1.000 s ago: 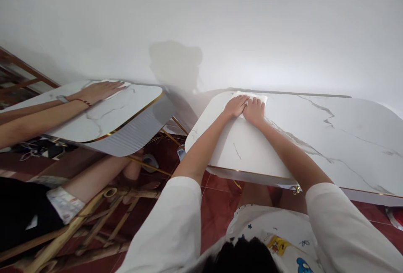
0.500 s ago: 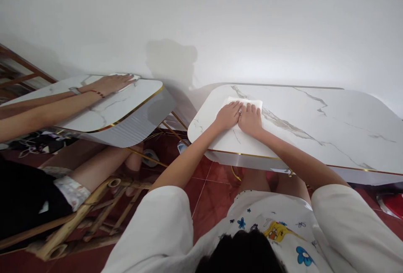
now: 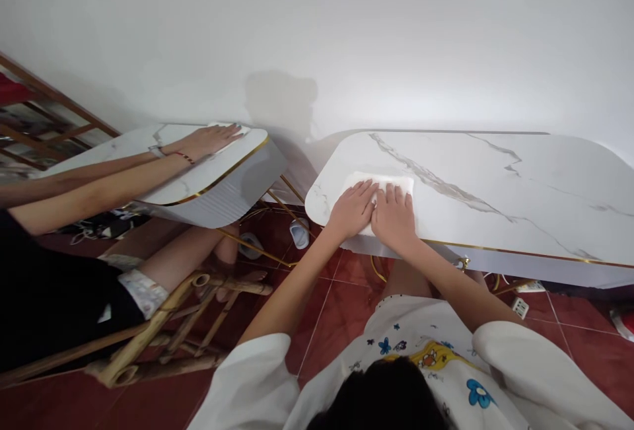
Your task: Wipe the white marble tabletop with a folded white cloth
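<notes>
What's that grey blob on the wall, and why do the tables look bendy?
Head view: the blob is a soft shadow on the white wall; the wide lens curves and tilts the table edges; the cloth looks sharp, without glare.

The white marble-look table (image 3: 495, 172) carries a folded white cloth (image 3: 381, 180).

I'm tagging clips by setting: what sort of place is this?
Probably a room in a home: a marble-look table against a plain white wall, red floor tiles and a bamboo chair.
</notes>
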Action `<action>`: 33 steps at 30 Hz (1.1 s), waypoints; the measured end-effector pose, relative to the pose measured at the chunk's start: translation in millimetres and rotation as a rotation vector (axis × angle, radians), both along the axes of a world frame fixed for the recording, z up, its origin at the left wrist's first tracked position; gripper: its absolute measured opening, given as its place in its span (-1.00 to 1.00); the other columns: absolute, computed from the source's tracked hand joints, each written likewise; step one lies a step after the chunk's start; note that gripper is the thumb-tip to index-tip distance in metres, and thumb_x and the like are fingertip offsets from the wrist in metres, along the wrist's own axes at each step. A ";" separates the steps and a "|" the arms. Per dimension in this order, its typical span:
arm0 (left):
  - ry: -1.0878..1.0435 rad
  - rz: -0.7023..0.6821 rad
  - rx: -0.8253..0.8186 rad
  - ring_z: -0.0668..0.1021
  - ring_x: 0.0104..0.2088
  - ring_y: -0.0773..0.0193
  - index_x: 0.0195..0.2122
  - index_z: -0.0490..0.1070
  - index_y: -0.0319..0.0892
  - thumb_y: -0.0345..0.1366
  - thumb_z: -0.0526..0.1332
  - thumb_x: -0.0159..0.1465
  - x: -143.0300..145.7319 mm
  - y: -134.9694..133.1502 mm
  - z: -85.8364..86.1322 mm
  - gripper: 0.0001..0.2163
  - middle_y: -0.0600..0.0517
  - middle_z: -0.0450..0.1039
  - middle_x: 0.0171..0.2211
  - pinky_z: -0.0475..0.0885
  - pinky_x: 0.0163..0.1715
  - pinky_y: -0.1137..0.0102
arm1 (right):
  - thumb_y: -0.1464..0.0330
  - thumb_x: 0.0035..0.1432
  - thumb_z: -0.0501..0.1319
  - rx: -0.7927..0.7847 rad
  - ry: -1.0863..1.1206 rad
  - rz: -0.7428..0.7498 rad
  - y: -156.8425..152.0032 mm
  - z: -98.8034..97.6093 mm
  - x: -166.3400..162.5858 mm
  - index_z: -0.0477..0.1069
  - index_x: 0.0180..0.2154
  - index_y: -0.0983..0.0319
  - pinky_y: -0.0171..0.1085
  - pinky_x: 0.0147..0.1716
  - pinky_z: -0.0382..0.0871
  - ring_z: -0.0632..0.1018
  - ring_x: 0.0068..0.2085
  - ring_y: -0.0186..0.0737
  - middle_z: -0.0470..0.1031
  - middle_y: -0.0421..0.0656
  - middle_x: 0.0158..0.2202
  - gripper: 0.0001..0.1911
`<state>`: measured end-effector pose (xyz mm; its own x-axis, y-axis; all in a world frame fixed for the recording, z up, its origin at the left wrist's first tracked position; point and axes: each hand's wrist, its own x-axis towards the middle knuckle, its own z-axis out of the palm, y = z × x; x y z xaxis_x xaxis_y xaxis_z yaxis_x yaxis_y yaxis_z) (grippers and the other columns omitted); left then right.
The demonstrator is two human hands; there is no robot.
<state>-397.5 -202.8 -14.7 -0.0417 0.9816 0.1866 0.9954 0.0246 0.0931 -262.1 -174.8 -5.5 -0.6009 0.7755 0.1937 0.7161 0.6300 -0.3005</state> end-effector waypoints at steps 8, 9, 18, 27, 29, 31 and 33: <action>-0.008 0.071 0.035 0.22 0.33 0.10 0.30 0.18 -0.14 -0.28 -0.11 0.36 32.4 0.6 2.4 -0.51 -0.04 0.15 0.34 0.17 0.29 0.12 | 0.35 0.32 -0.14 0.014 -0.012 0.000 6.7 -4.3 22.4 0.17 0.28 0.33 0.13 0.29 -0.03 0.13 0.36 0.11 0.09 0.06 0.37 -0.45; -0.013 0.069 0.042 0.23 0.33 0.11 0.30 0.19 -0.12 -0.28 -0.11 0.36 35.7 1.4 2.4 -0.51 -0.02 0.16 0.34 0.17 0.29 0.13 | 0.35 0.32 -0.14 0.019 -0.013 -0.007 7.8 -4.9 24.7 0.18 0.28 0.33 0.14 0.28 -0.02 0.13 0.36 0.12 0.10 0.06 0.37 -0.45; -0.030 0.132 0.024 0.22 0.33 0.06 0.30 0.18 -0.18 -0.28 -0.13 0.37 36.6 34.8 3.7 -0.53 -0.08 0.15 0.34 0.14 0.30 0.11 | 0.37 0.33 -0.13 0.108 -0.096 0.079 49.6 -1.7 21.2 0.19 0.26 0.36 0.11 0.24 0.01 0.17 0.32 0.15 0.14 0.11 0.35 -0.47; -0.007 0.066 0.089 0.26 0.30 0.06 0.25 0.23 -0.22 -0.30 -0.12 0.37 9.2 114.0 -0.7 -0.55 -0.12 0.22 0.30 0.16 0.27 0.14 | 0.36 0.33 -0.13 0.132 -0.102 0.092 128.9 -4.3 -3.3 0.18 0.26 0.40 0.10 0.21 0.03 0.20 0.27 0.16 0.18 0.14 0.32 -0.47; -0.010 0.051 0.101 0.26 0.30 0.09 0.24 0.23 -0.20 -0.30 -0.13 0.37 -0.2 131.4 -2.0 -0.55 -0.11 0.23 0.30 0.16 0.27 0.16 | 0.35 0.34 -0.13 0.122 -0.096 0.083 145.6 -5.0 -11.4 0.18 0.25 0.40 0.10 0.21 0.03 0.20 0.27 0.15 0.18 0.14 0.32 -0.47; -0.018 0.031 0.098 0.25 0.29 0.10 0.24 0.23 -0.22 -0.30 -0.13 0.37 -9.8 147.6 -3.3 -0.55 -0.12 0.22 0.30 0.16 0.27 0.17 | 0.35 0.34 -0.14 0.119 -0.091 0.068 159.8 -5.2 -19.1 0.18 0.25 0.39 0.09 0.21 0.03 0.20 0.26 0.14 0.18 0.13 0.32 -0.47; -0.024 0.015 0.093 0.26 0.29 0.10 0.23 0.23 -0.23 -0.31 -0.12 0.36 -18.5 162.1 -4.4 -0.55 -0.12 0.23 0.29 0.18 0.25 0.18 | 0.35 0.34 -0.14 0.118 -0.086 0.060 172.0 -5.0 -25.7 0.18 0.25 0.38 0.08 0.21 0.03 0.20 0.27 0.12 0.18 0.12 0.31 -0.48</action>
